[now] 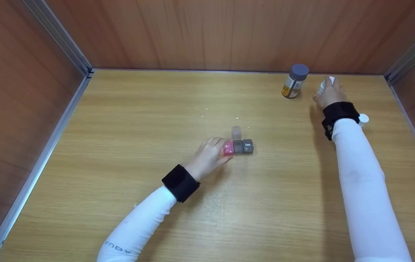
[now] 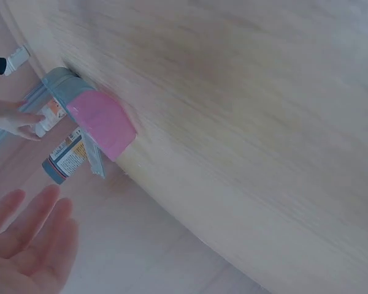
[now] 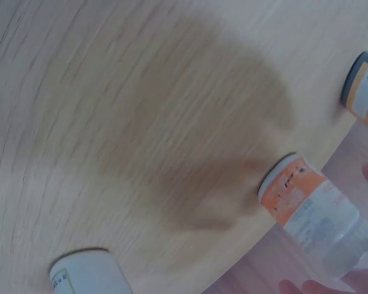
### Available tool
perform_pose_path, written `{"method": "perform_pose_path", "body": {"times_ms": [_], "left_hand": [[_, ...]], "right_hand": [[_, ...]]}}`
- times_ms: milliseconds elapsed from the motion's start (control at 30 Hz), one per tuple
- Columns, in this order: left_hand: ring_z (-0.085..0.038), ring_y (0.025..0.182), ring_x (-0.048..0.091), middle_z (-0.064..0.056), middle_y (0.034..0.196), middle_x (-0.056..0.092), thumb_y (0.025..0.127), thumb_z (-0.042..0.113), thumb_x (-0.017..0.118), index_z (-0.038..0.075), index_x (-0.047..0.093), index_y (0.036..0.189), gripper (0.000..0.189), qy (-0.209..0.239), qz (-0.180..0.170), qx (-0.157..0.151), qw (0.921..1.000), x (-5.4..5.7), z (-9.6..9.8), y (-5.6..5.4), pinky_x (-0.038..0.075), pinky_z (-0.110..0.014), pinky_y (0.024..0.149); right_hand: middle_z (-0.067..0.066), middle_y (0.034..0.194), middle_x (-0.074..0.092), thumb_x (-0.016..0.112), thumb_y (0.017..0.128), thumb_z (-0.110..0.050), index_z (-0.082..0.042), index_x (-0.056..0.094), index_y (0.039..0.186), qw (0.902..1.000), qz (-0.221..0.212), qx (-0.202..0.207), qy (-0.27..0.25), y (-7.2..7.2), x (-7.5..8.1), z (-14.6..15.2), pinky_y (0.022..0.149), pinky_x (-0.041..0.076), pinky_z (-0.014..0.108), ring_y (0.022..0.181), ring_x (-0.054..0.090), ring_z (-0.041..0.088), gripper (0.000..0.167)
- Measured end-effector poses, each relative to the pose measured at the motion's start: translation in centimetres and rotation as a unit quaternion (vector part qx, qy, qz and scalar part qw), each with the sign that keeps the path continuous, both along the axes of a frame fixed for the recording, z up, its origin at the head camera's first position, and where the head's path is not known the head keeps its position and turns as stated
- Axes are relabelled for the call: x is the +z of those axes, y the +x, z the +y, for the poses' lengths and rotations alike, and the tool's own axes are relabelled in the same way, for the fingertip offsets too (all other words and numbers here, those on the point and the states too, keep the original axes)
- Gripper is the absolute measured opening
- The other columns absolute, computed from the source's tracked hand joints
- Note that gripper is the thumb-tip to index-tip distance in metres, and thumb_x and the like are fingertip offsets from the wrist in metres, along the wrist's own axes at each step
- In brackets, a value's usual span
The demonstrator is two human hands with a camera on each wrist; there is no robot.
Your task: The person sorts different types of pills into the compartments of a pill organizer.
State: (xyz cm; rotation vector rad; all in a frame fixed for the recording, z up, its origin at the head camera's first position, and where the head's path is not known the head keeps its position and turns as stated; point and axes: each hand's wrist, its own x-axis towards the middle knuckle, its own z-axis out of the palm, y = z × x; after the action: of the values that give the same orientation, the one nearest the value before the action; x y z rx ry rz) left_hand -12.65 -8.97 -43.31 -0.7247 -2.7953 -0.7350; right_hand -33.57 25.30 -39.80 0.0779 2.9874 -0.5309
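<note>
A small pill organizer (image 1: 238, 146) lies on the table, with one pink compartment (image 2: 104, 122) at its left end and grey ones beside it. The clear lid (image 1: 236, 133) of a grey compartment is raised. My left hand (image 1: 207, 156) is at the pink end; the left wrist view shows its fingers (image 2: 40, 236) extended, holding nothing. At the back right, my right hand (image 1: 331, 94) has its fingers about the top of a white pill bottle (image 3: 313, 211) with an orange label. That bottle stands on the table, its top partly hidden by the fingers.
A dark-capped bottle (image 1: 295, 80) with a yellow-and-white label stands left of my right hand. Another white bottle (image 1: 363, 119) is partly hidden behind my right wrist. Several tiny white bits lie mid-table. Wooden panels (image 1: 207, 36) border the table at back and sides.
</note>
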Motion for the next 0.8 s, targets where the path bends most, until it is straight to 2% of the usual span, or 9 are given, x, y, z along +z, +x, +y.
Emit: {"method": "perform_pose_path", "body": {"times_ms": [100, 233, 333, 467, 667, 800], "left_hand": [[-0.027, 0.101, 0.052, -0.016, 0.108, 0.058, 0.078, 0.021, 0.066, -0.004, 0.051, 0.116, 0.049, 0.005, 0.004, 0.002, 1.0000, 0.0, 0.1, 0.0, 0.038, -0.038, 0.093], [-0.028, 0.102, 0.052, -0.016, 0.108, 0.058, 0.078, 0.020, 0.066, -0.004, 0.050, 0.117, 0.048, 0.008, -0.002, 0.001, 1.0000, 0.1, 0.2, -0.1, 0.037, -0.039, 0.094], [-0.028, 0.103, 0.052, -0.017, 0.109, 0.057, 0.078, 0.021, 0.065, -0.004, 0.050, 0.117, 0.048, 0.007, -0.005, -0.004, 1.0000, 0.1, 0.3, -0.3, 0.036, -0.040, 0.095], [-0.028, 0.104, 0.052, -0.017, 0.110, 0.057, 0.078, 0.020, 0.065, -0.004, 0.050, 0.117, 0.048, 0.010, -0.005, -0.006, 0.9999, 0.3, 0.2, -0.6, 0.034, -0.040, 0.097], [-0.029, 0.103, 0.052, -0.018, 0.109, 0.057, 0.078, 0.017, 0.065, -0.006, 0.049, 0.118, 0.049, 0.032, -0.016, -0.011, 0.9993, 0.7, 0.3, -1.3, 0.035, -0.041, 0.097], [-0.030, 0.103, 0.052, -0.019, 0.109, 0.057, 0.078, 0.017, 0.066, -0.005, 0.049, 0.117, 0.048, 0.042, -0.023, -0.004, 0.9988, 1.1, 0.4, -1.7, 0.036, -0.040, 0.095]], "right_hand": [[0.029, 0.140, 0.006, 0.044, 0.088, -0.021, -0.001, 0.008, 0.140, 0.9998, 0.019, -0.011, -0.002, -0.1, -0.3, -0.2, 0.098, 0.022, 0.057, 0.123, 0.015, 0.048, 0.067], [0.032, 0.132, 0.015, 0.048, 0.087, -0.012, 0.007, 0.022, 0.130, 0.9972, 0.071, -0.018, -0.015, 0.0, -0.7, -0.3, 0.092, 0.030, 0.056, 0.116, 0.026, 0.049, 0.054], [0.035, 0.125, 0.020, 0.052, 0.085, -0.008, 0.010, 0.029, 0.122, 0.9938, 0.105, -0.004, -0.037, 0.3, -0.9, -0.4, 0.089, 0.033, 0.056, 0.109, 0.032, 0.051, 0.047], [0.036, 0.118, 0.026, 0.056, 0.082, -0.005, 0.014, 0.035, 0.116, 0.9895, 0.120, 0.039, -0.070, 0.8, -0.6, -0.9, 0.090, 0.033, 0.054, 0.104, 0.036, 0.052, 0.044], [0.031, 0.120, 0.027, 0.056, 0.083, -0.006, 0.013, 0.039, 0.120, 0.9856, 0.087, 0.102, -0.103, 2.3, 1.0, -2.7, 0.092, 0.035, 0.051, 0.107, 0.038, 0.048, 0.045], [0.026, 0.118, 0.030, 0.059, 0.082, -0.005, 0.009, 0.043, 0.119, 0.9728, 0.102, 0.171, -0.118, 4.3, 2.2, -5.0, 0.089, 0.039, 0.050, 0.107, 0.041, 0.044, 0.043]]}}
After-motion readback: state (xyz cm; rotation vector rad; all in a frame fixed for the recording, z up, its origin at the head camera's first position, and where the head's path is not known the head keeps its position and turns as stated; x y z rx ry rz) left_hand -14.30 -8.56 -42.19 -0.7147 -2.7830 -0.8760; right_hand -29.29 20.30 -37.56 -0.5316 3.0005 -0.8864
